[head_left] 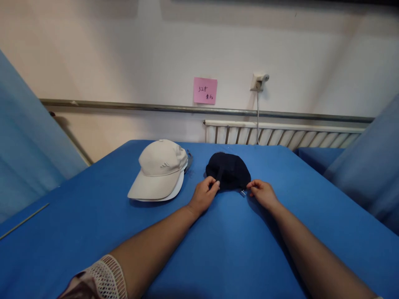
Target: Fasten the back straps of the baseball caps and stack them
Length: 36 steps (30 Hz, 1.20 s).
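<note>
Left hand: grip closed on near-left edge of black cap.
Right hand: fingertips at cap's near-right edge, by small metal piece; can't tell if grip is closed.
Black cap: on blue bench, near far edge, right of center.
White caps: stacked, left of black cap, toward far-left corner.

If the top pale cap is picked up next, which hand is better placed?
Left, I'd say. The left hand is nearer the pale cap; the right hand is at the dark cap's far side.
</note>
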{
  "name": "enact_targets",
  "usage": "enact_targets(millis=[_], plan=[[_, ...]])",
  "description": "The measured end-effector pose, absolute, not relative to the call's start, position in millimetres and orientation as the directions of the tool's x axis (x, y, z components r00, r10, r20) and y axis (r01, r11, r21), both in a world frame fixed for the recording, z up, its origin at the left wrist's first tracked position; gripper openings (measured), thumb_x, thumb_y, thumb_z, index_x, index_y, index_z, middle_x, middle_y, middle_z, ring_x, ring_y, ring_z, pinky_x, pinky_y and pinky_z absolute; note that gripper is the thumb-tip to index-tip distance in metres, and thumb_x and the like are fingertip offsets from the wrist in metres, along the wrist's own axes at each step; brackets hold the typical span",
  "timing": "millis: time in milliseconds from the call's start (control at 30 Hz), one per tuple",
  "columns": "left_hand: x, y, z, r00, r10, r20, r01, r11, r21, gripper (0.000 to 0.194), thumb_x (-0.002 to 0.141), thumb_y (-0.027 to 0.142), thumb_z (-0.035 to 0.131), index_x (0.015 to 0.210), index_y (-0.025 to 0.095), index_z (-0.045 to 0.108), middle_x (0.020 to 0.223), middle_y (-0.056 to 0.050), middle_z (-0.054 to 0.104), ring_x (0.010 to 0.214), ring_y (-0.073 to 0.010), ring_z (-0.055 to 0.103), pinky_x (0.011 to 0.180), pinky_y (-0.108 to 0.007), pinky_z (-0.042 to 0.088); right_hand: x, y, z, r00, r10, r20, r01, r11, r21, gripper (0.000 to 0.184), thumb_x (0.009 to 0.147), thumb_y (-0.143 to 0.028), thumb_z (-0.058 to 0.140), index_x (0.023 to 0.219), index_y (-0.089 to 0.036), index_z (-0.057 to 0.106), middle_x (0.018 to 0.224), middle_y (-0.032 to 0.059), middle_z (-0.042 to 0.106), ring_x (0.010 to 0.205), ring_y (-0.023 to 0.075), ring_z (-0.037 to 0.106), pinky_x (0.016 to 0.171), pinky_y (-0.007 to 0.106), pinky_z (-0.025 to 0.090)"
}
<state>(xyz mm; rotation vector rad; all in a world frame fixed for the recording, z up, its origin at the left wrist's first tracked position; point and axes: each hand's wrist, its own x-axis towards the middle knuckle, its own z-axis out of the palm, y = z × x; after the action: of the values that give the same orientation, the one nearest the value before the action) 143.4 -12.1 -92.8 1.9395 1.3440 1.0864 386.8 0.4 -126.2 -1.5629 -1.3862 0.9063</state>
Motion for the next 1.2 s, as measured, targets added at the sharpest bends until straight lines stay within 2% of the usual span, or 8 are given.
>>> enact_targets(millis=[133,300,467,567,733,933,1100,1200], plan=[[142.0,-6.1,-97.4,0.096,0.956,0.278,0.414,-0.293,0.862,0.025,0.087,0.038,0.049,0.075,0.018,0.056,0.070,0.001,0.061,0.063,-0.0127,0.053,0.061,-0.025,0.040,386.1,0.8,-126.1,0.145,0.989,0.005,0.365,-0.048,-0.930,0.016,0.064,-0.015,0.046,0.069,-0.018,0.061,0.050,-0.0016,0.056,0.043,0.0113,0.049,0.043,0.021,0.032],[145.1,-7.4,-97.9,0.073,0.940,0.333,0.360,-0.337,0.870,0.010,0.080,0.026,0.058,0.087,0.018,0.057,0.078,0.002,0.062,0.071,-0.0122,0.057,0.067,-0.023,0.043,388.0,3.8,-133.0,0.080,0.996,0.026,0.407,-0.009,-0.913,0.014,0.065,-0.013,0.046,0.067,-0.019,0.057,0.054,-0.0014,0.057,0.047,0.0116,0.051,0.047,0.022,0.037],[146.7,-8.7,-100.9,0.105,0.938,0.329,0.307,-0.345,0.887,0.010,0.080,0.025,0.058,0.087,0.018,0.057,0.079,0.002,0.061,0.071,-0.0115,0.057,0.066,-0.023,0.045,389.1,-0.6,-130.3,-0.074,0.996,0.056,0.592,0.090,-0.801,0.005,0.072,-0.022,0.054,0.072,-0.020,0.058,0.062,-0.0008,0.061,0.054,0.0120,0.054,0.052,0.023,0.038],[146.5,-7.5,-104.3,0.124,0.943,0.307,0.284,-0.331,0.900,0.011,0.079,0.025,0.060,0.087,0.018,0.056,0.076,0.002,0.060,0.068,-0.0110,0.057,0.064,-0.022,0.045,386.4,-6.2,-126.3,-0.134,0.989,0.064,0.670,0.138,-0.730,0.010,0.073,-0.030,0.061,0.075,-0.021,0.058,0.065,-0.0003,0.062,0.057,0.0130,0.054,0.053,0.023,0.037],[145.6,-8.0,-101.7,0.112,0.935,0.337,0.303,-0.355,0.884,0.010,0.080,0.025,0.060,0.086,0.017,0.057,0.076,0.001,0.062,0.070,-0.0120,0.059,0.066,-0.024,0.046,383.4,-11.6,-121.4,-0.161,0.981,0.106,0.710,0.190,-0.678,0.011,0.080,-0.030,0.055,0.073,-0.022,0.055,0.060,-0.0024,0.057,0.053,0.0120,0.049,0.051,0.023,0.034],[144.5,-20.3,-89.3,0.096,0.885,0.456,0.312,-0.461,0.830,0.012,0.086,0.024,0.054,0.095,0.018,0.059,0.087,-0.003,0.069,0.081,-0.0146,0.064,0.078,-0.028,0.050,380.1,-28.0,-92.7,-0.194,0.943,0.269,0.488,0.331,-0.808,0.014,0.083,-0.035,0.056,0.083,-0.022,0.059,0.070,-0.0009,0.059,0.061,0.0129,0.052,0.056,0.025,0.041],[146.8,-37.4,-82.6,0.174,0.842,0.511,0.333,-0.539,0.774,0.017,0.089,0.026,0.051,0.102,0.019,0.059,0.089,-0.004,0.069,0.081,-0.0152,0.065,0.080,-0.031,0.051,370.6,-39.6,-80.8,-0.279,0.933,0.228,0.165,0.281,-0.945,0.020,0.083,-0.041,0.059,0.086,-0.021,0.060,0.074,-0.0005,0.061,0.067,0.0133,0.058,0.065,0.027,0.046],[149.1,-45.1,-79.4,0.235,0.815,0.529,0.364,-0.579,0.730,0.019,0.090,0.026,0.050,0.103,0.019,0.061,0.094,-0.006,0.069,0.086,-0.0168,0.064,0.084,-0.032,0.051,365.0,-39.5,-85.2,-0.338,0.921,0.194,0.075,0.232,-0.970,0.023,0.081,-0.043,0.062,0.086,-0.020,0.060,0.073,-0.0012,0.060,0.063,0.0116,0.057,0.063,0.026,0.046]])
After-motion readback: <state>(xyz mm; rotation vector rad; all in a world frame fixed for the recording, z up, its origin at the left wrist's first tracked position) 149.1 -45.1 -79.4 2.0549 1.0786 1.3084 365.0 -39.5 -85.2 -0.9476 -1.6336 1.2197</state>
